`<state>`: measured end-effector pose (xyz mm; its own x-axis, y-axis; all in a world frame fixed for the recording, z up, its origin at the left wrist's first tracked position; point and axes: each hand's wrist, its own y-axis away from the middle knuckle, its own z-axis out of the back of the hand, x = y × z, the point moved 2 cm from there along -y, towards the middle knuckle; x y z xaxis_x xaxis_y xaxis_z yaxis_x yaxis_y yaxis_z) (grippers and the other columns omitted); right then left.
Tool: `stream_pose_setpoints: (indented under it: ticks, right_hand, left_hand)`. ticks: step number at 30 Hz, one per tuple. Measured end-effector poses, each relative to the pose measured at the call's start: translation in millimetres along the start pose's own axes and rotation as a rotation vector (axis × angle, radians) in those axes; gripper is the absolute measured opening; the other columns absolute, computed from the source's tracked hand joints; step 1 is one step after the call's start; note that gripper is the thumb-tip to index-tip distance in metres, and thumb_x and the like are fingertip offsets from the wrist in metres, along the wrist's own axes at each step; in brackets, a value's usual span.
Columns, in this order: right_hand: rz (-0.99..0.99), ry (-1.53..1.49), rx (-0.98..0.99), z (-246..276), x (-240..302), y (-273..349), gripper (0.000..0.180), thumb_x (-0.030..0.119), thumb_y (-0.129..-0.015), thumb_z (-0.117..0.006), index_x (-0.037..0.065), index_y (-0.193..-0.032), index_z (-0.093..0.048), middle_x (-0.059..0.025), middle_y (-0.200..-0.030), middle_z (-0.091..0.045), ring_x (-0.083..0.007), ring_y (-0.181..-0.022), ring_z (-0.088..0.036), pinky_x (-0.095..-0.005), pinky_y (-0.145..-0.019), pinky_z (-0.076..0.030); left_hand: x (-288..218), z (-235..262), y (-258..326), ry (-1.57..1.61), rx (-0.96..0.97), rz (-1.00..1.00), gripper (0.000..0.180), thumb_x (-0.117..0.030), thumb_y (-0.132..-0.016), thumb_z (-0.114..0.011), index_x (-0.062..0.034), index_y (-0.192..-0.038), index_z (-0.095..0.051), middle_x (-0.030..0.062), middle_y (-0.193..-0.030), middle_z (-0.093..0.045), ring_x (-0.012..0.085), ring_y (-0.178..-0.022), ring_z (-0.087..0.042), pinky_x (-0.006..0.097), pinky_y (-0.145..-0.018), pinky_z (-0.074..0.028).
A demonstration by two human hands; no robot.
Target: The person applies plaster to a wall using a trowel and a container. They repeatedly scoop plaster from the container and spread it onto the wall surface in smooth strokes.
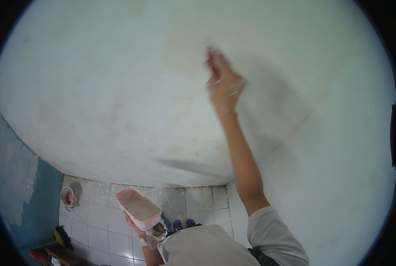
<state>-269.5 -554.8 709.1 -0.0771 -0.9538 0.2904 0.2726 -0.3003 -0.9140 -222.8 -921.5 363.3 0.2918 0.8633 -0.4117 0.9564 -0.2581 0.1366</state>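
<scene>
My left hand (135, 224) grips a pink-rimmed rectangular plastic tub (150, 220) from its left side and underneath, low in front of my body. Greyish-white paste lies inside the tub. My right arm reaches up to the white wall (131, 111), and my right hand (226, 86), flecked with white, is closed around a dark red tool (214, 62). Motion smears the tool, so its exact kind does not show. Pale, uneven patches mark the wall around it.
A small bucket (68, 196) stands on the tiled floor (98, 217) at the left. Farther left is a blue wall (44, 195) partly coated pale. A yellow broom head with dark bristles (64, 237) lies at lower left. Another wall (335, 177) meets the white one on the right.
</scene>
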Motion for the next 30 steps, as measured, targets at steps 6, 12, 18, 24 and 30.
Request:
stream_pose_setpoints:
  ticks: [6,12,18,24,30]
  right_hand:
    - [0.222,0.124,0.326,-65,-61,112,0.063,-0.006,-0.067,-0.062,0.011,-0.127,-0.055,-0.0129,-0.131,-0.054,-0.0298,-0.125,-0.049,-0.041,-0.106,-0.037]
    - [0.194,0.026,-0.072,-29,-118,68,0.066,-0.012,-0.066,-0.06,0.006,-0.129,-0.053,-0.0144,-0.135,-0.05,-0.0333,-0.13,-0.041,-0.0499,-0.108,-0.033]
    - [0.309,0.171,-0.033,-91,-196,69,0.076,-0.012,-0.061,-0.061,0.002,-0.134,-0.047,-0.0186,-0.142,-0.041,-0.0393,-0.135,-0.033,-0.0533,-0.112,-0.021]
    - [0.279,0.103,0.082,-107,-195,164,0.077,-0.013,-0.059,-0.059,0.006,-0.133,-0.05,-0.0146,-0.141,-0.044,-0.0355,-0.135,-0.034,-0.0507,-0.112,-0.023]
    - [-0.502,-0.561,-0.258,-42,-161,178,0.062,-0.007,-0.076,-0.044,0.002,-0.137,-0.045,-0.0049,-0.098,-0.055,-0.01,-0.072,-0.034,-0.0272,-0.059,-0.028]
  left_hand:
    - [62,0,-49,-0.088,0.014,0.031,0.052,-0.047,-0.097,-0.039,-0.011,-0.134,-0.044,0.0081,-0.127,-0.054,0.0269,-0.112,-0.055,0.044,-0.093,-0.048]
    - [97,-51,-88,-0.035,0.051,0.045,0.054,-0.048,-0.097,-0.038,-0.0094,-0.134,-0.043,0.008,-0.127,-0.052,0.0253,-0.112,-0.054,0.041,-0.093,-0.047]
    - [119,-6,-81,-0.219,-0.098,-0.141,0.051,-0.047,-0.098,-0.037,-0.0095,-0.132,-0.044,0.0079,-0.127,-0.053,0.0252,-0.111,-0.054,0.042,-0.093,-0.047]
    - [125,-24,-60,-0.084,0.019,0.064,0.047,-0.044,-0.098,-0.04,-0.0111,-0.131,-0.046,0.0071,-0.127,-0.053,0.0239,-0.113,-0.054,0.042,-0.093,-0.048]
    - [118,-12,-66,-0.111,-0.033,-0.033,0.047,-0.044,-0.098,-0.039,-0.0117,-0.13,-0.047,0.0068,-0.123,-0.056,0.0246,-0.109,-0.056,0.043,-0.092,-0.048]
